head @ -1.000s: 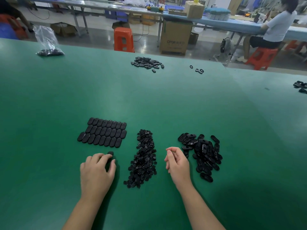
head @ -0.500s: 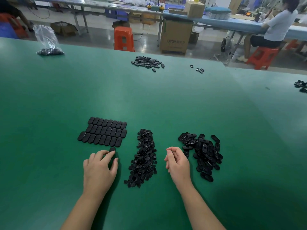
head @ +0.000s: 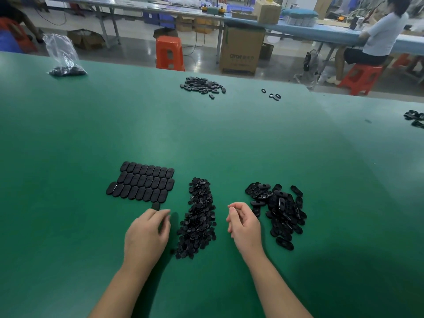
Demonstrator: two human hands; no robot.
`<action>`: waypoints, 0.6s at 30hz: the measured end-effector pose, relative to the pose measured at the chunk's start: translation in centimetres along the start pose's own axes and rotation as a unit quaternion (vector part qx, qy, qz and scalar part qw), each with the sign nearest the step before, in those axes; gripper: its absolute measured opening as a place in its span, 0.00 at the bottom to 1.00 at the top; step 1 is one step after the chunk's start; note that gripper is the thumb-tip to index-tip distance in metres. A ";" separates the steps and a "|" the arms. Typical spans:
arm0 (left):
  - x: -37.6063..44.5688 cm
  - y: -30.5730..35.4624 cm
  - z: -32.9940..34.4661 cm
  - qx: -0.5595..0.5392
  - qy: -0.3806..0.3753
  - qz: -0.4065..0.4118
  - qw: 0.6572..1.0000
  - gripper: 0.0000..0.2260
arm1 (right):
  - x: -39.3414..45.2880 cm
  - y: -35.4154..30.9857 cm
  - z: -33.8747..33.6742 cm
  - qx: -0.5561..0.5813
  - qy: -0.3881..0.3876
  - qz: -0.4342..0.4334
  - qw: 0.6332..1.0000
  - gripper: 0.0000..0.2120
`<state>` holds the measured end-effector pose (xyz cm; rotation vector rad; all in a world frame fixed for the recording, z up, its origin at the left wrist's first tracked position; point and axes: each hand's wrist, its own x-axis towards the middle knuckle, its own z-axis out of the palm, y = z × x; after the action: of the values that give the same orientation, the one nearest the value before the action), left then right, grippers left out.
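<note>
Black oval caps (head: 142, 182) in three rows, two loose heaps (head: 199, 214), one cap (head: 155, 205) touching left fingers (head: 150, 214); right fingers (head: 234, 208) curled, contents unclear

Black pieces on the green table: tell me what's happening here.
A person is laying oval pieces out in rows. The left hand touches one oval piece beside the laid-out block. The right hand hovers curled between the heap of small parts and the heap of oval frames; whether it holds anything is unclear.
</note>
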<state>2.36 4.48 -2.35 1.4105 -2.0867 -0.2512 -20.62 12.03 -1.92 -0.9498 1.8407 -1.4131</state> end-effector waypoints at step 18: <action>0.6 2.7 2.2 -0.053 -0.077 -0.023 0.995 0.01 | -0.7 -0.8 0.0 -0.172 -0.092 -0.063 0.979 0.10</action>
<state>-1.13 4.68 -2.60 1.4154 -2.1306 -0.4975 -20.11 12.51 -1.12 -1.3430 1.9462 -1.0511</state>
